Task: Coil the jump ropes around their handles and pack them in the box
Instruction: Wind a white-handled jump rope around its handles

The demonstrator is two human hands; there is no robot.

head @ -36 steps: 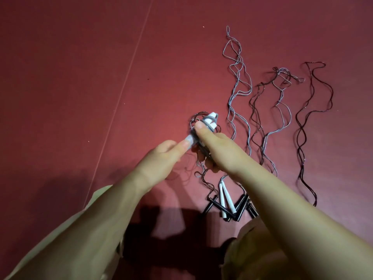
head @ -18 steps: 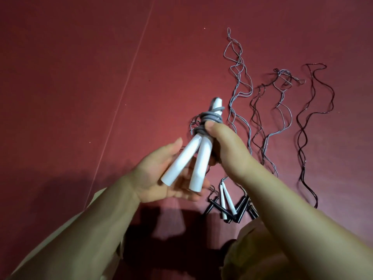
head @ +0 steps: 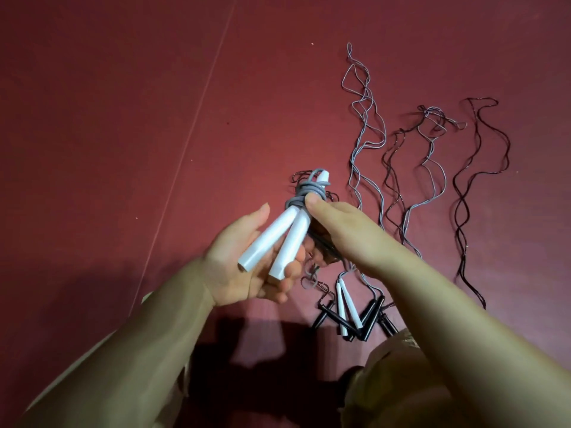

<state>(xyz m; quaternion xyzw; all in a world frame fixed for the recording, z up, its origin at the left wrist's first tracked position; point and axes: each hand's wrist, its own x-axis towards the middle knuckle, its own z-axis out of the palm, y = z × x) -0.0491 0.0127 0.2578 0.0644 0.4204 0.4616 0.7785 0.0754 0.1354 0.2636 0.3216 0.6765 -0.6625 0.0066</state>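
Right hand (head: 349,233) pinches grey cord (head: 304,193); left hand (head: 244,267) cradles white handles (head: 278,242).

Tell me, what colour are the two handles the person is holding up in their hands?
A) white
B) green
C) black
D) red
A: the two handles lying across the left hand are white, with grey rope wound round their top, where the right hand pinches it.
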